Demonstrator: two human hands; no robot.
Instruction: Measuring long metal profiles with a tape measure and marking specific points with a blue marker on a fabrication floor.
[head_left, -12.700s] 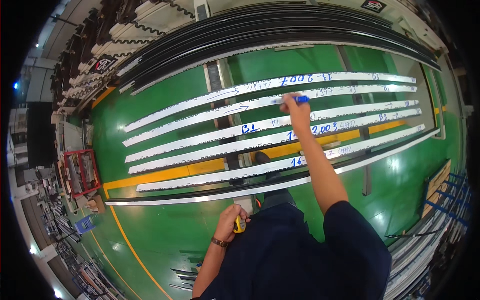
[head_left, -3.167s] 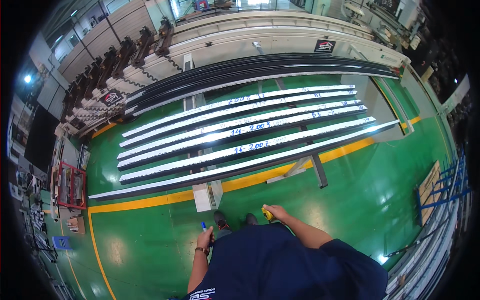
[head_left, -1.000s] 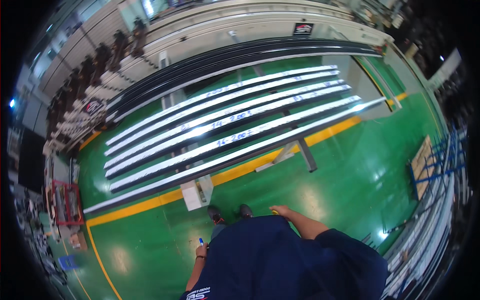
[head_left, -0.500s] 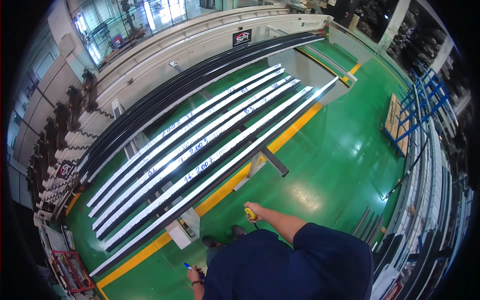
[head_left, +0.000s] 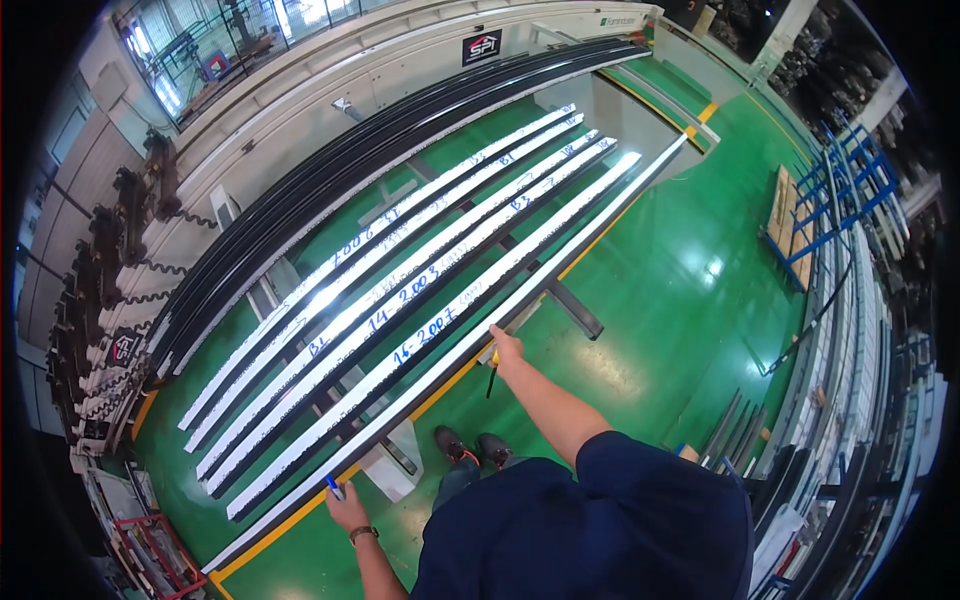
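Several long white-faced metal profiles (head_left: pixel 400 358) lie side by side across the stands, some with blue handwriting on them. The closest profile (head_left: pixel 425 385) is a plain bright strip with a dark side. Up against its near edge is my right hand (head_left: pixel 508 350), closed around a yellow tape measure (head_left: pixel 495 358), mostly covered by the fingers; whether the fingertips press on the profile I cannot tell. My left hand (head_left: pixel 347 509) grips a blue marker (head_left: pixel 336 488), whose tip points at the profile's lower left stretch.
Black profiles (head_left: pixel 330 190) lie bundled along the pale machine (head_left: pixel 400 60) behind. Stand arms (head_left: pixel 575 310) jut toward me over the green floor (head_left: pixel 650 370). On the right are a blue rack (head_left: pixel 850 215), a wooden pallet (head_left: pixel 790 225) and stacked long bars (head_left: pixel 810 420).
My right hand has gone forward with the tape measure to the closest profile. My left hand has moved forward and left with the marker. My feet now show closer together.
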